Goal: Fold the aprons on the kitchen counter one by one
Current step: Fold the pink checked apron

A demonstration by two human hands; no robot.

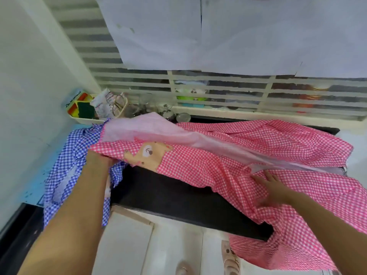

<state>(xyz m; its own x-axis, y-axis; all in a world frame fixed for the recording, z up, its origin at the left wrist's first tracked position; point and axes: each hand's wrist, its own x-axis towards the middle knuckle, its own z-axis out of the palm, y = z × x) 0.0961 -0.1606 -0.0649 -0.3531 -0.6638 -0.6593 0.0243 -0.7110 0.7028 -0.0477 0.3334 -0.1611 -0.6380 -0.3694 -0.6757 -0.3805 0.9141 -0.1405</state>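
Pink checked cloth apron with bear patch (198,167) lies spread across the black bench (158,193). Left grip (101,159) clamps its left edge; right grip (272,187), fingers straight, presses the cloth flat.

The counter (168,193) runs left to right, with a wall (29,96) at its left end and a grille (218,92) behind its far edge. One apron (228,167) lies across the counter from left of centre to the right end, and its near right part hangs over the near edge. A second apron (65,161) lies at the left end, partly under the first, and also hangs over the near edge. The left hand (101,157) grips the first apron's left end, above the second apron. The right hand (272,187) rests flat on the first apron, near and right of centre. At far left, behind the aprons, a tray (85,121) holds a sponge (85,111). Jars (168,114) stand just right of it.
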